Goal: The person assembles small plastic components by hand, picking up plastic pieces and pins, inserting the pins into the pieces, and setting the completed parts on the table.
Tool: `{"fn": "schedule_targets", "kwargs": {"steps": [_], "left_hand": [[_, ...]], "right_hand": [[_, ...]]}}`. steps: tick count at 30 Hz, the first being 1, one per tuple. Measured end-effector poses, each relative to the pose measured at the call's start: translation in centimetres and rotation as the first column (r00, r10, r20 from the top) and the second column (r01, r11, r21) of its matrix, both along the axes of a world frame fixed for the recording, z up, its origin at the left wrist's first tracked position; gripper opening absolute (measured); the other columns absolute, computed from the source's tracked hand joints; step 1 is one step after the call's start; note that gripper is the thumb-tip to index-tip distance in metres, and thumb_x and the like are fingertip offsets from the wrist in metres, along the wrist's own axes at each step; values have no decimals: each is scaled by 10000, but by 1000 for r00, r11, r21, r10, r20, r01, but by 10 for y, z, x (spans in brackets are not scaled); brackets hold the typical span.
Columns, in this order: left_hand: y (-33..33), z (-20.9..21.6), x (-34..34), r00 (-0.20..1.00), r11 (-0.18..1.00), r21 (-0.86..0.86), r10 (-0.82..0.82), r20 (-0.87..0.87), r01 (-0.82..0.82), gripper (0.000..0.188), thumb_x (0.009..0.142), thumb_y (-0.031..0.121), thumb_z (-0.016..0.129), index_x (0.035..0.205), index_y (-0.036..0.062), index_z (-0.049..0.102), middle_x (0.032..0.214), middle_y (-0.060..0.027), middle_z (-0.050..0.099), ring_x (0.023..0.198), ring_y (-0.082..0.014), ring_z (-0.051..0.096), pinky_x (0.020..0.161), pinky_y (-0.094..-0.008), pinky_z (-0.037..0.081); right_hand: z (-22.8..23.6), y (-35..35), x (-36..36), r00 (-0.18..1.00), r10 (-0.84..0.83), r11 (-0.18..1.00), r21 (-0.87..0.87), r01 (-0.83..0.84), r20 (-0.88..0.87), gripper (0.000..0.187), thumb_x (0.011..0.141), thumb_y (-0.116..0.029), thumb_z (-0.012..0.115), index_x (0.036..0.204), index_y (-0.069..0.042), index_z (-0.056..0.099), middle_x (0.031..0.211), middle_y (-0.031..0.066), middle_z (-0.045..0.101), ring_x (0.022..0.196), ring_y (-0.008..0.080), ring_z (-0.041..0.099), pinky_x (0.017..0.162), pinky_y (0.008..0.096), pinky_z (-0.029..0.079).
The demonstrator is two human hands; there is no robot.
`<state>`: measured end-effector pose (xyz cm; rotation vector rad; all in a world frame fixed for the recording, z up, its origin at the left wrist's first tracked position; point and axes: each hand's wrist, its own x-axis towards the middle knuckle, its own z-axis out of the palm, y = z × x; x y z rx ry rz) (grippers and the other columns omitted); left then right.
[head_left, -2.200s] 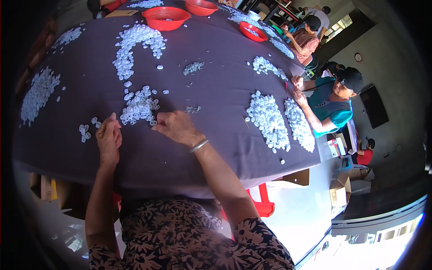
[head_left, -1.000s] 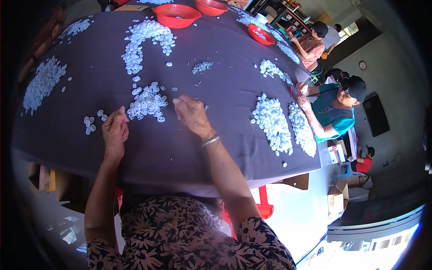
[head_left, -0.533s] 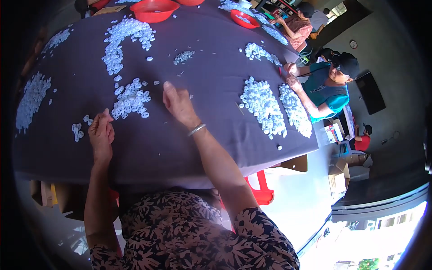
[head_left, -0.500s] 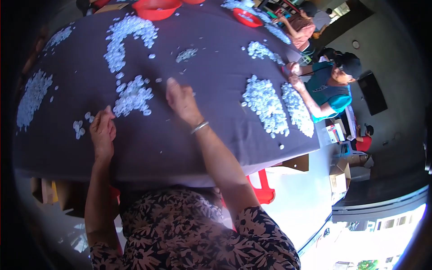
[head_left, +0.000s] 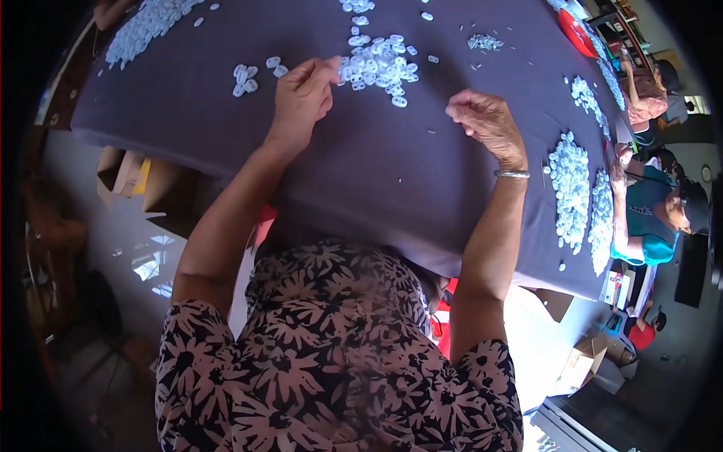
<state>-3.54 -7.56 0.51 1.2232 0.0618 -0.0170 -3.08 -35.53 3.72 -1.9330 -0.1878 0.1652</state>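
Observation:
My left hand (head_left: 303,102) is closed in a pinch at the left edge of a pile of small white oval plastic pieces with holes (head_left: 380,64). Whatever its fingertips hold is hidden. To the right of that pile, my right hand (head_left: 488,124), a silvery bangle on its wrist, is held over the dark tablecloth (head_left: 376,166) with thumb and fingers pressed together. I cannot make out anything between them. A few more white pieces (head_left: 245,80) lie left of my left hand. Beyond my right hand is a little heap of thin pin-like bits (head_left: 484,43).
Larger heaps of white pieces lie at the far left (head_left: 151,29) and at the right (head_left: 570,188). A person in a teal top (head_left: 649,226) works at the table's right side. A red basin (head_left: 577,34) stands at the far right. Cardboard boxes (head_left: 169,184) sit below the table edge.
The view has shifted, so the table's things sit higher and farther right. My right hand has drawn back from near the pin-like bits and its fingers have come together. My left hand stays by the pile.

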Motion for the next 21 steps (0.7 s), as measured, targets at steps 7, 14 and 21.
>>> {"fn": "schedule_targets", "kwargs": {"steps": [7,14,21], "left_hand": [[3,-5,0,999,1000,15,0,40,0,291,893,260,610,677,69,572,486,66,358,414,-25,303,393,-197,207],[-1,-8,1,998,1000,8,17,64,-17,294,892,246,612,660,71,567,480,66,348,403,-24,286,385,-201,206],[-1,-6,0,998,999,48,3,68,-6,274,897,260,609,699,74,571,496,69,345,426,-29,299,406,-198,209]], "right_hand": [[-8,9,-2,971,210,949,-216,-230,-114,110,748,-84,718,808,-42,636,651,-45,504,555,23,434,485,180,357],[-5,28,-7,993,121,933,-344,-109,14,74,734,-15,681,733,-17,607,625,-54,491,569,10,417,497,182,353],[-24,39,0,986,25,983,-185,5,162,64,738,21,660,732,-13,605,611,-52,502,567,5,438,500,169,362]]}}
